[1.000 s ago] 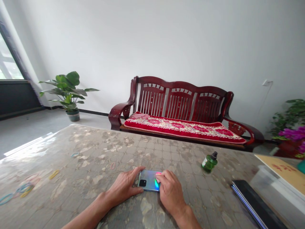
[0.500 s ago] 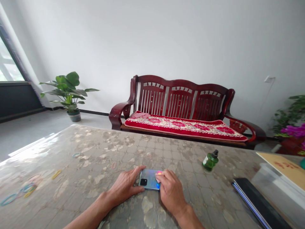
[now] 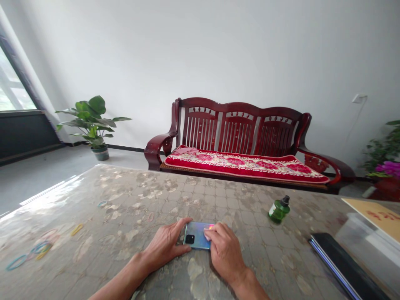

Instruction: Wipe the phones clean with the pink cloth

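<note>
A smartphone (image 3: pixel 197 234) lies face down on the table, its shiny blue-silver back up and its black camera block at the left end. My left hand (image 3: pixel 167 241) grips that left end, thumb on the near edge and fingers on the far edge. Curled over the right end is my right hand (image 3: pixel 226 248), its fingers pinched together against the phone's back. A small pale bit shows at those fingertips; whether it is a fingertip or something held, I cannot tell. The phone's right edge is hidden under this hand.
On the patterned tablecloth (image 3: pixel 156 200) lie several rubber bands (image 3: pixel 40 248) at left. To the right stand a green bottle (image 3: pixel 279 209) with a black top, a black case (image 3: pixel 346 262) and a clear box (image 3: pixel 356 233) beside a tan envelope (image 3: pixel 375 214). Beyond is a wooden bench (image 3: pixel 236 129).
The view has shifted slightly, so the surroundings sit a little further right. Both hands keep their places on the phone, with barely any visible movement of the right fingers.
</note>
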Demonstrator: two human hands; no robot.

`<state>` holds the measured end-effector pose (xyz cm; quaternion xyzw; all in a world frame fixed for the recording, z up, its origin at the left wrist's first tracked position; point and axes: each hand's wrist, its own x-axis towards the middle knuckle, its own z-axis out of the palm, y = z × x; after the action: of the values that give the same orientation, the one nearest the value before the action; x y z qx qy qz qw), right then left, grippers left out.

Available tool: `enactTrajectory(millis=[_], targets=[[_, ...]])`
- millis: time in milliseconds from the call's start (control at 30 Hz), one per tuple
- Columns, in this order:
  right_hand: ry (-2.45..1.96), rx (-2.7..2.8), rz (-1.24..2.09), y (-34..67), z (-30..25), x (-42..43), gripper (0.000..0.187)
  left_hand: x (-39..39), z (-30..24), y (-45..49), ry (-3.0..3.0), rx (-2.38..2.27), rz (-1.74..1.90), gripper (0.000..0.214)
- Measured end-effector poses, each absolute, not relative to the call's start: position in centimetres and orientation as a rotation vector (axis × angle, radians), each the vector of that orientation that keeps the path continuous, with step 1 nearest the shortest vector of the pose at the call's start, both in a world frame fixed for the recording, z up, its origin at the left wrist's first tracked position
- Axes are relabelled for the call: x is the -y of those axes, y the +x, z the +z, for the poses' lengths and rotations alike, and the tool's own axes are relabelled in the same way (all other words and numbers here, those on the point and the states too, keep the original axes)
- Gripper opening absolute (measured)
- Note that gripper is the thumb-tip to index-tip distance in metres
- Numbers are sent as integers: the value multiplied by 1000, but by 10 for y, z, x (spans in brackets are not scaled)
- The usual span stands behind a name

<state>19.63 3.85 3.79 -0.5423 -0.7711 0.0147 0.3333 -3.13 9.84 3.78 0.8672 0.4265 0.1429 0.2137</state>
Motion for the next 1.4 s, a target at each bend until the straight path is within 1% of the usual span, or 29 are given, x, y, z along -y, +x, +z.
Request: enactTrajectory(millis=[633,800,900,1000,1167,1400], targets=[[-1382,2029,12,193,37,-43,29,-100,37,-32,2424,-1193,380,57],[-1495,1988,-105,202,39,-46,29,-99,42,-31,2420,-1203,360,59],[-1549,2043,-126,199,41,-42,27,-98,47,-30,2417,-1219,352,59],[-1486,2155,-90,192,44,-38,24,-98,48,-29,2409,-1227,357,59],[-1551,2107,-114,201,42,-42,32,-99,44,-29,2396,-1244,368,61],[-1544,2102,-148,208,39,-50,30,-100,43,-29,2396,-1234,372,62]])
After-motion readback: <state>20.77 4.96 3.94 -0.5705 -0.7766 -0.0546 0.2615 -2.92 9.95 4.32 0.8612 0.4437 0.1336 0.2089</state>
